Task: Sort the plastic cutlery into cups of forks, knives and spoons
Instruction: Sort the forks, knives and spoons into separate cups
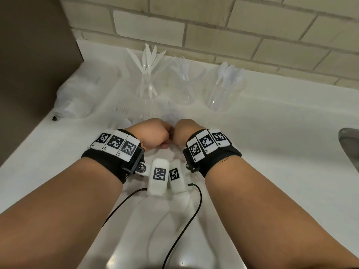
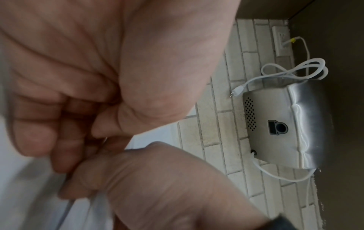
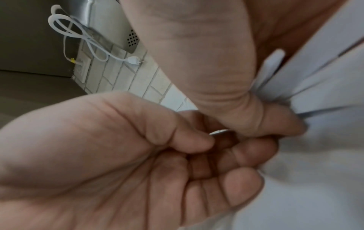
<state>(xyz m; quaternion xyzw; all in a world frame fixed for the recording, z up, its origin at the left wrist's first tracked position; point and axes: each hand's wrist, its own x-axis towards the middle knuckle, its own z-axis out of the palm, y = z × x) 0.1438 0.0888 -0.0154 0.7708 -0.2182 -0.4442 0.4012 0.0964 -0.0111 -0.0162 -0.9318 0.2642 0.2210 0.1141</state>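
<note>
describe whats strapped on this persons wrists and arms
Both forearms are bare, with no sleeves. Each wrist wears a black fabric band carrying three white tiles printed with black square codes; the right band matches. A white boxy camera unit with its own code hangs under each wrist on a black bracket, and a thin black cable trails back from each.

Both forearms bare, no sleeves. Each wrist wears a black fabric strap (image 1: 103, 162) carrying a row of three white tiles (image 1: 116, 143) printed with black square codes; matching strap (image 1: 219, 159) and tiles (image 1: 206, 143) on the right. Black bracket with a silver screw (image 1: 143, 167) on the left strap's inner side. White camera housings (image 1: 157, 176), coded, hang below the wrists; thin black cables (image 1: 186, 226) trail back.
</note>
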